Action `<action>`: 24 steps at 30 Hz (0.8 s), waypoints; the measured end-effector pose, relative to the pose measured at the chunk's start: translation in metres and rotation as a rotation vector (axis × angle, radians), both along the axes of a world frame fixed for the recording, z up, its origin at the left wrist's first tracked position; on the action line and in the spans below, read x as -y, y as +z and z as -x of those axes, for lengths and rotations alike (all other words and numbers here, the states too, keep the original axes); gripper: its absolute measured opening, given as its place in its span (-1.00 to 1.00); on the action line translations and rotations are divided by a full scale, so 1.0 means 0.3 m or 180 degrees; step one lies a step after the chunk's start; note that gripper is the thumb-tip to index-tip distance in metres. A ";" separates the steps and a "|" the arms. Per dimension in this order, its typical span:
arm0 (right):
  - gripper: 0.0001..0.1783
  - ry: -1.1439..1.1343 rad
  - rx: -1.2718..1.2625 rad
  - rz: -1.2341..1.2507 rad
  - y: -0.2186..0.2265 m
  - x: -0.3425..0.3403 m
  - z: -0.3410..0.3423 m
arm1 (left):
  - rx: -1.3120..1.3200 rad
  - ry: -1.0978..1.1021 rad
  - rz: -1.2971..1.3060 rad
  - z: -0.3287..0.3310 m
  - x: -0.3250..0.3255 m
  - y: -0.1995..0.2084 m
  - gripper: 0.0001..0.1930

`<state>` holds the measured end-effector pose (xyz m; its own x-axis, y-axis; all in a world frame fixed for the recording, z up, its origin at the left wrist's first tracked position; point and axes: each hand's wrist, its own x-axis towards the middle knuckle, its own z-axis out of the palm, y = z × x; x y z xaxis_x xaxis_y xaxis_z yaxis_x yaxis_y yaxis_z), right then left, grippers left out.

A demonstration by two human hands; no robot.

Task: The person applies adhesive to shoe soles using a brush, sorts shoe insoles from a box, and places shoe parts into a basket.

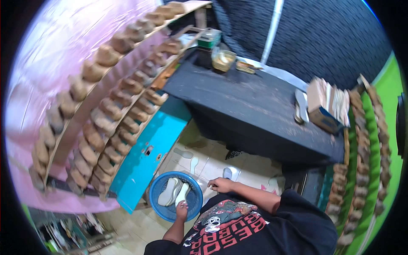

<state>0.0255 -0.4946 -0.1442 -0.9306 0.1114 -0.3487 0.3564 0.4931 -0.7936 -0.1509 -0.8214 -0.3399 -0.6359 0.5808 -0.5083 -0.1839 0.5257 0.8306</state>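
Observation:
A round blue plastic basket stands on the tiled floor at my left, with several pale shoe insoles lying in it. My left hand reaches over its near rim, fingers closed on the lower end of a white insole. To the right of the basket, my right hand hovers with fingers loosely bent and apart, nothing visible in it. Beyond the hands, a light insole and a greyish one lie flat on the floor.
A table with a black cover spans the far side, bearing a box of stacked sheets, a yellow basket and a green box. Racks of wooden shoe lasts flank both sides. A teal panel stands left of the basket.

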 end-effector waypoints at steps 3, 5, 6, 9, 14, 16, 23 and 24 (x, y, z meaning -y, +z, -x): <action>-0.65 -0.0820 -0.0090 -0.0142 -0.005 -0.045 -0.156 | -0.0014 -0.0227 0.0475 0.097 -0.036 0.039 -0.64; -0.68 -0.1557 -0.0256 -0.0185 0.014 -0.088 -0.276 | -0.0091 -0.0626 0.0752 0.159 -0.068 0.053 -0.63; -0.70 -0.1882 -0.0267 -0.0237 0.031 -0.100 -0.330 | -0.0207 -0.0754 0.0559 0.189 -0.089 0.042 -0.62; -0.69 -0.2492 -0.0325 -0.0355 -0.018 -0.146 -0.472 | -0.0160 -0.0623 0.0334 0.200 -0.227 0.038 -0.64; -0.74 -0.3086 -0.0662 -0.0191 0.008 -0.209 -0.589 | -0.0301 -0.1099 -0.0071 0.092 -0.544 0.088 -0.66; -0.74 -0.3185 -0.0757 -0.0069 0.042 -0.268 -0.605 | -0.0208 -0.1254 0.0002 0.013 -0.665 0.100 -0.66; -0.86 -0.3140 -0.1939 -0.1553 0.244 -0.685 -0.710 | 0.0156 -0.1431 -0.0634 -0.349 -1.142 0.305 -0.66; -0.86 -0.3320 -0.1975 -0.1782 0.288 -0.750 -0.742 | 0.0123 -0.1672 -0.0761 -0.389 -1.223 0.346 -0.66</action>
<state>0.2480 -0.2695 -0.0579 -0.3102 0.8508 0.4242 0.4196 0.5229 -0.7419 -0.0343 -0.4546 -0.2361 -0.2148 0.9151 -0.3412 0.0184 0.3531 0.9354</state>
